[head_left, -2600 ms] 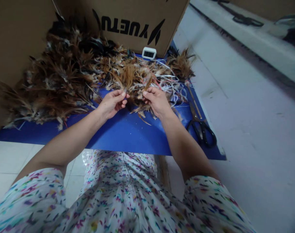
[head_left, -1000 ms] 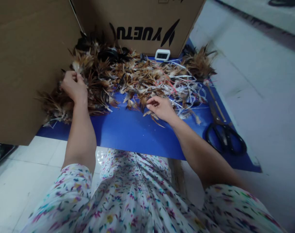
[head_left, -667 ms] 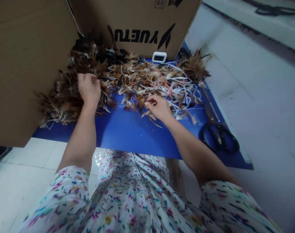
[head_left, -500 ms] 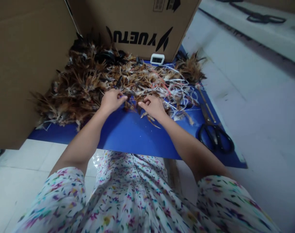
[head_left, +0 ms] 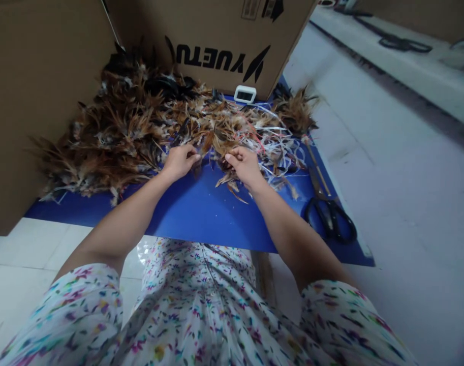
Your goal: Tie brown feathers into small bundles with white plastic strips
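A heap of brown, black and white feathers (head_left: 113, 132) lies across the back of a blue mat (head_left: 193, 208). My left hand (head_left: 178, 161) is closed in a pinch on a small bunch of brown feathers (head_left: 212, 145) at the heap's front edge. My right hand (head_left: 245, 165) is closed on the same bunch from the right side. Both hands sit close together, a few centimetres apart, just above the mat. White and pink plastic strips (head_left: 281, 147) are tangled among the feathers to the right of my hands.
Black scissors (head_left: 329, 216) and a thin stick (head_left: 313, 165) lie on the mat's right side. A small white gadget (head_left: 244, 94) stands before the printed cardboard box (head_left: 216, 40). Another cardboard box (head_left: 33, 76) walls off the left. White floor lies to the right.
My left hand has come back from the left part of the heap to the middle and pinched feathers beside my right hand, which has lifted a bunch slightly.
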Demonstrator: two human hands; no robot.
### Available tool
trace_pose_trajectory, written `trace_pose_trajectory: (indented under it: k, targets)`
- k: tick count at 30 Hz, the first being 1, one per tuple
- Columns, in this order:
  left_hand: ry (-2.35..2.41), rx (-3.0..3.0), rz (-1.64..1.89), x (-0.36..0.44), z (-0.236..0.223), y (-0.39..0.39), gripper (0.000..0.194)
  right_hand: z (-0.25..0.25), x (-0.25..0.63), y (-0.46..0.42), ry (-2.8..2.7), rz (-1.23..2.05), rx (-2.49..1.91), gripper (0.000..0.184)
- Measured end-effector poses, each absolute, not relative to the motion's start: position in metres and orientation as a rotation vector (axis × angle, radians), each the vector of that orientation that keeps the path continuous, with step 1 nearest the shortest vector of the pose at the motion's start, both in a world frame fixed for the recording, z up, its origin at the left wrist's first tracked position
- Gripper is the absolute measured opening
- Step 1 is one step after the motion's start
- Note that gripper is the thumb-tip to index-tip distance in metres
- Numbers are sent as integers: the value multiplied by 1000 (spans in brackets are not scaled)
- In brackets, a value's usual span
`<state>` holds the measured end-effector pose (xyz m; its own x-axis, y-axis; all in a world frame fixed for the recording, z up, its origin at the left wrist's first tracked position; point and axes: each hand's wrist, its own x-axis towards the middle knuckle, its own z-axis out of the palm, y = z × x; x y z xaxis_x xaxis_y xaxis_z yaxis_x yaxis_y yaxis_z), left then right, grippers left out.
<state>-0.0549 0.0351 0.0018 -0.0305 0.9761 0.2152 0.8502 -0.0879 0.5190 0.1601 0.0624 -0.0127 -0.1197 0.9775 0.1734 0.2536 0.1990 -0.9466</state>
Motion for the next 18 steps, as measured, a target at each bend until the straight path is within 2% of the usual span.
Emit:
trace_pose_trajectory:
  k: [7, 12, 18]
  targets:
    - [1686, 2015, 1184, -56, -4, 37, 20, -1, 161, 57, -1276, 1329, -1038, 8]
    - [1284, 1688, 1294, -40, -5, 30, 39, 0, 154, 46, -1263, 1483, -941, 16]
    - [1182, 1527, 1360, -26, -4, 23, 35, -2, 145, 38, -1382, 1517, -924, 21]
